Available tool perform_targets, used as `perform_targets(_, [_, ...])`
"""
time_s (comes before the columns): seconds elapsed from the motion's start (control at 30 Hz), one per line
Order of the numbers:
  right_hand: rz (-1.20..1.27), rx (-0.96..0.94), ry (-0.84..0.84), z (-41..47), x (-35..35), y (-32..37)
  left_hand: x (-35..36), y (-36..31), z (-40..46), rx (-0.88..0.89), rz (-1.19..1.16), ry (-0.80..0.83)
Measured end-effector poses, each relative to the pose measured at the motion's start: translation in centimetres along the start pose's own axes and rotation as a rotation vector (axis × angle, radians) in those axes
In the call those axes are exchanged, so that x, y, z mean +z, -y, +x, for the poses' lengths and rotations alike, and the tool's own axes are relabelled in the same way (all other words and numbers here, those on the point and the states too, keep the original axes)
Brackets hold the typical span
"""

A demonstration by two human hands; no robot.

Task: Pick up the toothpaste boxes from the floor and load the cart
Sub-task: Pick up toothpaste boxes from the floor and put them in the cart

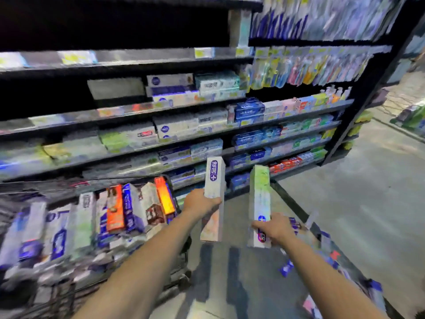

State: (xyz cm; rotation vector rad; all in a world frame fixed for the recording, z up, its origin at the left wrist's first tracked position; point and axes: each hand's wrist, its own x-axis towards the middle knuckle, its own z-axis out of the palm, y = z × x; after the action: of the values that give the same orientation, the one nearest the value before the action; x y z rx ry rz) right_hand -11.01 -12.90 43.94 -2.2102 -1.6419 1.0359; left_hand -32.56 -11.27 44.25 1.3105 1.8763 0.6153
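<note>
Your left hand (199, 204) is wrapped around the middle of a tall white cardboard toothpaste box with a purple label (213, 192), held upright; your right hand (273, 229) grips the lower end of a second long box, pale green and white with a purple badge near its base (259, 203), also upright; the two hands are apart, each clamped on its own box, and both boxes are off the floor.

Just left of your left hand sits the dark wire shopping cart (181, 256), and it already carries a good many boxes standing on end, white, blue and orange ones (115, 210) packed side by side; I judge the loading to be well along, though blur hides how much room is left inside.

Work remains; to the right of and below your right hand several small boxes still lie on the grey concrete floor (358, 203), among them a blue one (286, 268) near your right forearm and more blurred ones along the lower right edge; their count is unclear.

Beyond both hands run the store shelves stocked with toothpaste (207, 125); the two boxes you hold still have to go left into the cart, then the floor ones need fetching.
</note>
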Motion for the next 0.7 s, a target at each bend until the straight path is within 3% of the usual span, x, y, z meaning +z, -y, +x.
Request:
perform_targets(0.13, [-0.026,-0.128,0.064,-1.2,8.5,8.8,-9.4,8.5,-1.3,-0.087,-0.107,-0.111])
perform_targets(0.4, [-0.047,-0.267,0.267,-6.7,26.3,24.3,-26.7,26.0,-3.5,-0.297,-0.012,-0.205])
perform_targets(0.7, [-0.128,-0.275,0.432,-10.1,39.5,33.6,-35.9,37.3,-4.7,-0.442,0.108,-0.237])
